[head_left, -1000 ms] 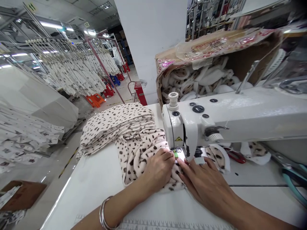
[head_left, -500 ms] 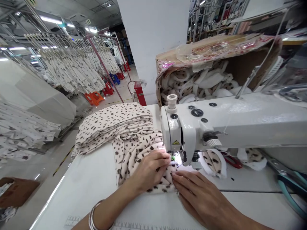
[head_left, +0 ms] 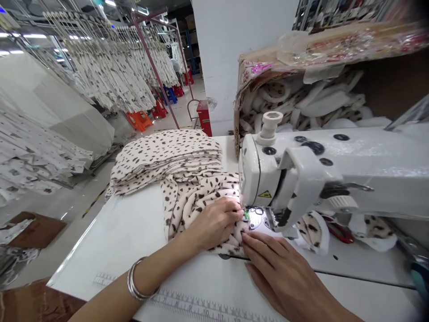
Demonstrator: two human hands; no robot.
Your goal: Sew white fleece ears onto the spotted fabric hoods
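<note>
Head view, the only one: spotted fabric [head_left: 187, 203] is lying bunched on the white table [head_left: 117, 243], just left of the sewing machine [head_left: 372, 165] head, with its near end running down between the hands. The bulk is sitting left of and beyond the left hand [head_left: 216, 226]; only the near right edge is reaching the right hand [head_left: 284, 270]. Long axis is staying unclear, cloth being too crumpled, but the folds are mostly slanting across the table. Left hand is curling its fingers in, looking like a pinch on the cloth edge, fingertips sitting right beside the small green piece [head_left: 247, 215] under the machine head; thumb is hiding, so can't confirm the grip. Right hand is lying nearly flat, fingers straight and close together, tips touching the cloth edge on the near side, not wrapping around anything. Key relation: the edge is lying between both sets of fingertips, left ones being nearer the lit needle area, right ones sitting closer to the wearer. Folded stack [head_left: 167, 150] is lying behind the bunched cloth; white-edged pieces [head_left: 315, 232] and red-handled snips [head_left: 340, 230] are resting right of the machine head.
</note>
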